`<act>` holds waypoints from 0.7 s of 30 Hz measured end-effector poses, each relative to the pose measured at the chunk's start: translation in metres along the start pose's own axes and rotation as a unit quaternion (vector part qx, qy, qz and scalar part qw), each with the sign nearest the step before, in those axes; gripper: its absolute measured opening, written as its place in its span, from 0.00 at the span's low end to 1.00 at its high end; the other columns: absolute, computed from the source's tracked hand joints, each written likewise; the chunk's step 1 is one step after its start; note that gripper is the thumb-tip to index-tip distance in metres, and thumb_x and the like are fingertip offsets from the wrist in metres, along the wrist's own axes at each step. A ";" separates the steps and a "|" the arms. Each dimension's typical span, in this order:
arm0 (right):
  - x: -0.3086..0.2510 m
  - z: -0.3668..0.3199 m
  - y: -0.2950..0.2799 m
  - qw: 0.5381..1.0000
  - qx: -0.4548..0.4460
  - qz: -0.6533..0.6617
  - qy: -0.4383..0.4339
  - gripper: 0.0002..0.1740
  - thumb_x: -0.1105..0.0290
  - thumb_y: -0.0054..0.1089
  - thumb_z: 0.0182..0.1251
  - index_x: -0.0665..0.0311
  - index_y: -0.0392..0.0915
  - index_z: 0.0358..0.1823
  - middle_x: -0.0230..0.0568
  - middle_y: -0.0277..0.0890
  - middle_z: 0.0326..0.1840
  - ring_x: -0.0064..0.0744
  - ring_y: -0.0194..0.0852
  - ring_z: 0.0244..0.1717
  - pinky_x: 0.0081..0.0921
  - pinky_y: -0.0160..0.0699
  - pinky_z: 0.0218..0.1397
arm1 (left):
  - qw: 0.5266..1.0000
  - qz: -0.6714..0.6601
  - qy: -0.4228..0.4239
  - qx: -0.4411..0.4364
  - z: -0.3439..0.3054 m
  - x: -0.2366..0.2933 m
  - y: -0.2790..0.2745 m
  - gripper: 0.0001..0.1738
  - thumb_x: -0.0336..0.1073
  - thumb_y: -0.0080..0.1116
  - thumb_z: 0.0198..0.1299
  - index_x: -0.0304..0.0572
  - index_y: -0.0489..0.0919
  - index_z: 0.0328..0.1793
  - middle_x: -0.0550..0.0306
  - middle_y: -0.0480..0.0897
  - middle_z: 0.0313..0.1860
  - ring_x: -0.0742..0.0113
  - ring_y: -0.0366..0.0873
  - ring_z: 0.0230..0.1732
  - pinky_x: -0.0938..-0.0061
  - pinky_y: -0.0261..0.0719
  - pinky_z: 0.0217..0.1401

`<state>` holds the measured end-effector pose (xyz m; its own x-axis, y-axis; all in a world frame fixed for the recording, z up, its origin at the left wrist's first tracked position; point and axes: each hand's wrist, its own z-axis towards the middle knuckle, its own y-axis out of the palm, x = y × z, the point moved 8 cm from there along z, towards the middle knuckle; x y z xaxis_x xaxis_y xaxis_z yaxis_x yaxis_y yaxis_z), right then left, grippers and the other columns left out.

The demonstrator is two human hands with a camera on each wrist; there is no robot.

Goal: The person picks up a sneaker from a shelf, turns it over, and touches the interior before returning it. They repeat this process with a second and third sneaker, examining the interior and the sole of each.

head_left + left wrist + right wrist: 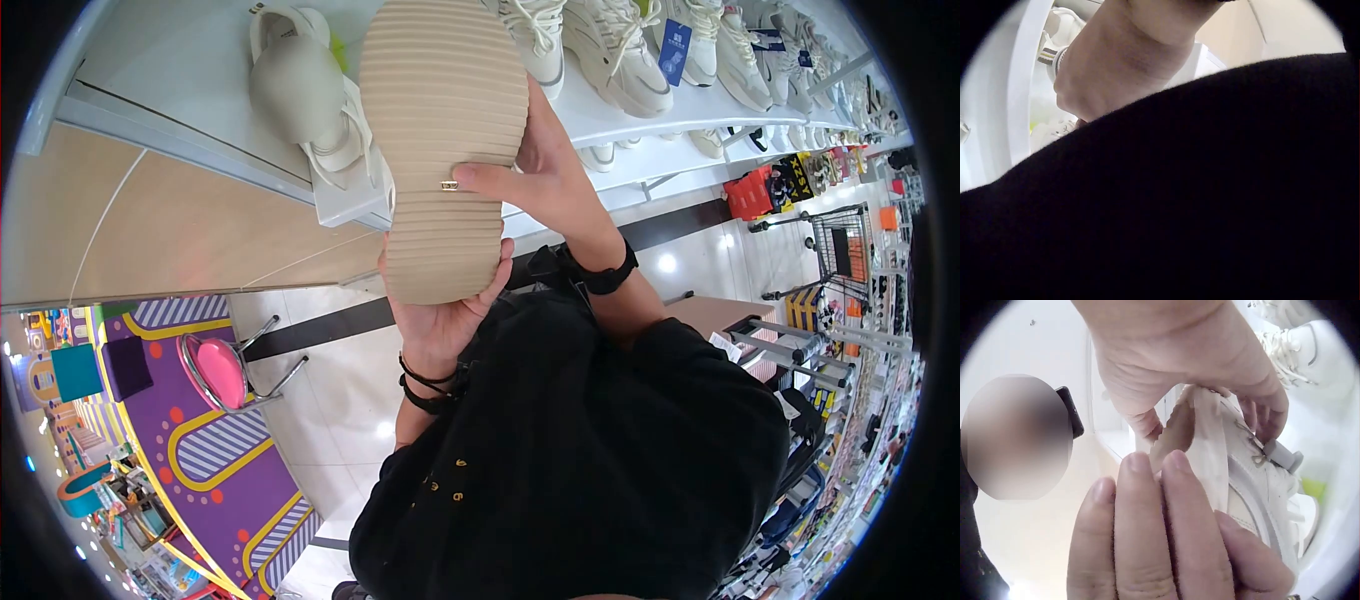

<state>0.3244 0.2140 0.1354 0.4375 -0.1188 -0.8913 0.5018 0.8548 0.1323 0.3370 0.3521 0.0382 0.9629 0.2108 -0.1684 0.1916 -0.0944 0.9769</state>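
Both hands hold a white sneaker [445, 90] with its ribbed beige sole facing up in the head view. A small gold-coloured label [450, 186] sits mid-sole. My right hand [550, 170] grips the shoe's side, its thumb on the sole beside the label. The heel end rests in my left hand [445, 325], fingers bent up around its edge. In the right wrist view, laces and a grey tag [1282, 456] show on the upper, close to the right fingertips. Dark cloth covers most of the left wrist view, below the left hand [1125, 65].
A pale shoe [335, 130] lies on the white shelf [190, 75] at the left. Several white sneakers [620, 55] line the shelf at the right, one with a blue hang tag [674, 52]. Beyond are a pink chair [220, 370] and a shopping cart [840, 250].
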 end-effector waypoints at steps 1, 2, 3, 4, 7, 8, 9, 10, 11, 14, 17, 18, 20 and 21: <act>0.000 0.000 0.000 1.000 -0.007 0.008 -0.007 0.54 0.73 0.76 0.54 0.64 0.48 0.78 0.42 0.64 0.69 0.34 0.65 0.70 0.35 0.67 0.71 | 1.000 0.018 0.015 0.006 0.000 0.002 0.000 0.47 0.72 0.40 0.66 0.39 0.62 0.75 0.37 0.72 0.67 0.32 0.73 0.65 0.45 0.73 0.70; 0.000 -0.001 -0.001 1.000 -0.006 0.009 -0.008 0.54 0.73 0.76 0.54 0.64 0.48 0.78 0.42 0.64 0.69 0.34 0.65 0.70 0.35 0.67 0.71 | 1.000 0.019 0.015 0.006 0.000 0.002 0.000 0.47 0.72 0.40 0.66 0.39 0.62 0.75 0.37 0.72 0.67 0.32 0.73 0.65 0.45 0.73 0.70; 0.000 -0.001 -0.001 1.000 -0.012 0.017 -0.007 0.54 0.73 0.75 0.54 0.65 0.47 0.78 0.42 0.62 0.70 0.34 0.63 0.71 0.35 0.66 0.71 | 0.999 0.024 0.020 0.006 0.000 0.003 0.001 0.48 0.73 0.40 0.66 0.39 0.61 0.76 0.36 0.71 0.67 0.31 0.73 0.64 0.45 0.74 0.70; 0.000 -0.001 0.000 1.000 -0.019 0.024 -0.006 0.55 0.74 0.75 0.54 0.65 0.47 0.79 0.43 0.61 0.71 0.34 0.61 0.72 0.35 0.66 0.71 | 0.999 0.028 0.025 0.006 -0.001 0.004 0.001 0.49 0.74 0.40 0.66 0.39 0.59 0.77 0.35 0.71 0.67 0.31 0.73 0.64 0.45 0.74 0.69; 0.002 -0.002 0.001 0.999 -0.017 0.032 -0.004 0.56 0.73 0.76 0.53 0.65 0.45 0.79 0.44 0.59 0.72 0.35 0.58 0.73 0.35 0.65 0.72 | 0.998 0.044 0.039 0.012 -0.002 0.006 0.002 0.50 0.74 0.39 0.65 0.38 0.57 0.78 0.34 0.69 0.68 0.30 0.73 0.63 0.44 0.74 0.69; 0.000 -0.002 0.003 0.999 -0.016 0.032 -0.005 0.56 0.73 0.76 0.53 0.65 0.45 0.79 0.44 0.59 0.72 0.35 0.58 0.73 0.35 0.65 0.72 | 0.998 0.045 0.039 0.012 -0.003 0.006 0.002 0.50 0.74 0.39 0.65 0.38 0.57 0.78 0.34 0.69 0.68 0.30 0.73 0.63 0.44 0.74 0.69; -0.001 -0.003 0.003 0.999 -0.007 0.037 0.003 0.55 0.76 0.74 0.52 0.65 0.47 0.79 0.42 0.60 0.72 0.35 0.57 0.74 0.34 0.62 0.72 | 0.997 0.056 0.044 0.012 -0.003 0.007 0.001 0.50 0.74 0.38 0.66 0.38 0.57 0.78 0.34 0.69 0.68 0.30 0.73 0.63 0.44 0.74 0.69; -0.001 -0.003 0.004 0.999 0.002 0.042 0.011 0.54 0.79 0.72 0.51 0.65 0.48 0.79 0.40 0.61 0.72 0.35 0.56 0.75 0.33 0.60 0.73 | 0.996 0.067 0.049 0.013 -0.003 0.008 0.001 0.50 0.74 0.38 0.66 0.38 0.56 0.78 0.34 0.69 0.68 0.30 0.73 0.63 0.44 0.74 0.69; -0.001 -0.003 0.005 0.999 0.002 0.042 0.011 0.54 0.79 0.72 0.51 0.65 0.48 0.79 0.40 0.61 0.72 0.35 0.56 0.75 0.33 0.60 0.73 | 0.996 0.068 0.049 0.013 -0.004 0.008 0.002 0.50 0.74 0.38 0.66 0.38 0.56 0.78 0.34 0.69 0.68 0.30 0.73 0.63 0.44 0.74 0.69; 0.000 -0.005 0.005 0.999 0.014 0.040 0.006 0.55 0.77 0.74 0.50 0.65 0.48 0.79 0.42 0.60 0.72 0.35 0.56 0.74 0.33 0.61 0.73 | 0.993 0.096 0.064 0.006 -0.006 0.009 0.004 0.50 0.74 0.36 0.66 0.37 0.56 0.78 0.35 0.69 0.68 0.30 0.73 0.63 0.44 0.74 0.69; 0.000 -0.005 0.006 0.999 0.010 0.048 0.008 0.56 0.76 0.74 0.50 0.65 0.47 0.79 0.43 0.60 0.72 0.35 0.56 0.74 0.33 0.61 0.73 | 0.995 0.067 0.062 -0.032 -0.007 0.008 0.009 0.48 0.70 0.42 0.67 0.35 0.58 0.77 0.25 0.65 0.70 0.28 0.67 0.69 0.41 0.67 0.73; 0.000 -0.006 0.006 0.999 0.002 0.053 0.004 0.56 0.76 0.74 0.50 0.65 0.47 0.79 0.43 0.60 0.72 0.35 0.56 0.75 0.33 0.60 0.73 | 0.994 0.086 0.070 -0.010 -0.008 0.008 0.010 0.49 0.72 0.38 0.67 0.36 0.57 0.78 0.30 0.67 0.69 0.29 0.70 0.66 0.43 0.71 0.71; -0.001 -0.007 0.005 0.998 -0.005 0.058 0.001 0.56 0.76 0.74 0.51 0.64 0.47 0.79 0.43 0.60 0.72 0.36 0.56 0.75 0.33 0.60 0.73 | 0.991 0.106 0.077 0.012 -0.008 0.008 0.008 0.50 0.74 0.35 0.67 0.38 0.56 0.78 0.35 0.69 0.68 0.30 0.73 0.63 0.45 0.74 0.69; -0.001 -0.008 0.005 0.998 -0.007 0.060 0.009 0.55 0.77 0.73 0.51 0.64 0.47 0.79 0.42 0.60 0.72 0.36 0.56 0.75 0.33 0.60 0.73 | 0.992 0.104 0.073 0.009 -0.008 0.008 0.008 0.50 0.74 0.34 0.67 0.38 0.56 0.78 0.35 0.69 0.68 0.30 0.73 0.64 0.44 0.74 0.69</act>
<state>0.3207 0.2223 0.1331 0.4810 -0.0069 -0.8767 0.4365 0.8691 0.2326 0.3445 0.3610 0.0459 0.9442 0.3241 0.0584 -0.0035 -0.1674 0.9859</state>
